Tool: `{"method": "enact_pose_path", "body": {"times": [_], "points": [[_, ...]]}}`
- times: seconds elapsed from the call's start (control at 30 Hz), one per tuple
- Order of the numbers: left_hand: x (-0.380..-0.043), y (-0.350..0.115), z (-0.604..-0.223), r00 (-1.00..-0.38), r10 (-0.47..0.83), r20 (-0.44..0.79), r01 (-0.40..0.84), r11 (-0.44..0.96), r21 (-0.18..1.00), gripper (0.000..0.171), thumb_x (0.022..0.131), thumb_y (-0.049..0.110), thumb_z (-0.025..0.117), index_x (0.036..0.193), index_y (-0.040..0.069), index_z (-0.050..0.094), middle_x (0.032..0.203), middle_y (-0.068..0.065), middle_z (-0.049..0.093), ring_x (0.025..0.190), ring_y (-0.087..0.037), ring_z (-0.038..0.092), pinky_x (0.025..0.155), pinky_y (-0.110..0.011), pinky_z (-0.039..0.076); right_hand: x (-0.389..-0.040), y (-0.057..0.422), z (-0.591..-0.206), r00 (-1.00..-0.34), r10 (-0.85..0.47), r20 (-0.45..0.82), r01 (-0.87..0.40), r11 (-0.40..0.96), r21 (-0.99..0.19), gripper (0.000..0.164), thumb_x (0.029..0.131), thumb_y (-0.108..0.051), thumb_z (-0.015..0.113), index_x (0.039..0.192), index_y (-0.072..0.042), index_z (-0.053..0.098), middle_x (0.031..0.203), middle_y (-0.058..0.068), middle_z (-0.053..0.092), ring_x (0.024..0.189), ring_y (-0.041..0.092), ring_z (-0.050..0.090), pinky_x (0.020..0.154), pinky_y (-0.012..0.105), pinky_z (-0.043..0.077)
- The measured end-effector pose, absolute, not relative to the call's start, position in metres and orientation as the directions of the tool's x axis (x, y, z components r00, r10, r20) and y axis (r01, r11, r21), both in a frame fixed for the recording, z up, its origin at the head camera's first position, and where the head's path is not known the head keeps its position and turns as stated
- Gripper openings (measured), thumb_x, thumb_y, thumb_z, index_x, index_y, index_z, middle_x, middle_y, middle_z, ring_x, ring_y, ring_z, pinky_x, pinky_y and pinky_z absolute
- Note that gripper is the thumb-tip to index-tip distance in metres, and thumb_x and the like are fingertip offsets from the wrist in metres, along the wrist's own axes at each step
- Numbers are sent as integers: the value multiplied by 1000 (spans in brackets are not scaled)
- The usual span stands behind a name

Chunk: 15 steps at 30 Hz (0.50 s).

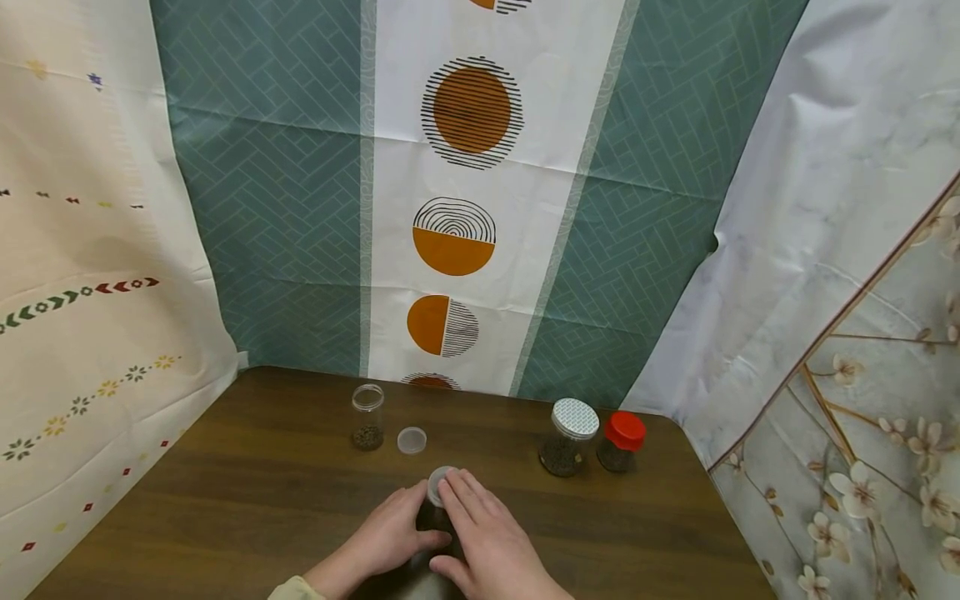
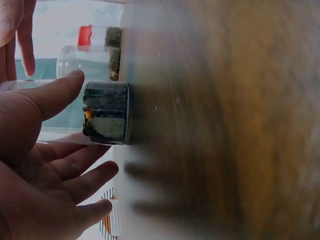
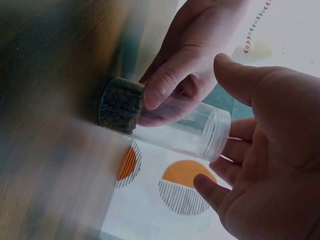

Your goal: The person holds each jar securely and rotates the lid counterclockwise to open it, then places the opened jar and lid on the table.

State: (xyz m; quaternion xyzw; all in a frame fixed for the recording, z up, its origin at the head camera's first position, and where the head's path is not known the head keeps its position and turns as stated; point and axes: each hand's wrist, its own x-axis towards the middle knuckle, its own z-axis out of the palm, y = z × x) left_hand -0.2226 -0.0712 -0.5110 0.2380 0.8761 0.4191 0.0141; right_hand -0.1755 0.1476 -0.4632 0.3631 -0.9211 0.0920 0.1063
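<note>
A clear plastic jar (image 3: 165, 120) stands upright on the table, with dark pellets filling its lower part. My left hand (image 1: 386, 532) holds it round the side, thumb on one face and fingers on the other, as the left wrist view shows. On top of the jar sits a translucent lid (image 1: 437, 482). Fingers of my right hand (image 1: 495, 537) lie fairly straight against this lid's edge and top, thumb held apart from the jar. In the right wrist view, that hand (image 3: 280, 155) is beside the lidded end. Most of the jar is hidden by both hands in the head view.
Further back on the wooden table (image 1: 225, 492) stand an uncovered jar (image 1: 367, 421) with dark grains and, beside it, a loose translucent lid (image 1: 412, 440). Towards the right are a jar with a white patterned lid (image 1: 575, 418) and a smaller red-lidded jar (image 1: 625, 431). Patterned cloths hang behind.
</note>
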Motion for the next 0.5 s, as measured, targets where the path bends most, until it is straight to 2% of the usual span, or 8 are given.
{"method": "enact_pose_path", "body": {"times": [0.23,0.33,0.5], "points": [[-223,-72,-510,-913,380,146,365,606,707,73,89,40,94,146,6,64,135,-10,72,125,-43,66,105,-71,50,-176,148,-466,-682,-662,311,-709,702,-63,83,107,-46,73,169,-2,40,175,14,39,160,31,39,120,48,46],[-224,-73,-510,-914,379,143,364,613,701,68,90,41,94,142,8,66,131,-9,73,122,-41,68,102,-68,53,-176,150,-465,-700,-651,294,-700,706,-105,82,108,-46,72,170,-3,38,176,13,38,161,31,38,121,49,45],[-226,-75,-509,-917,375,135,361,638,680,52,92,43,92,128,13,69,124,-6,74,118,-37,70,95,-65,56,-178,154,-459,-767,-605,213,-641,735,-220,84,109,-48,70,172,-6,34,179,10,32,163,29,33,125,50,40]]}}
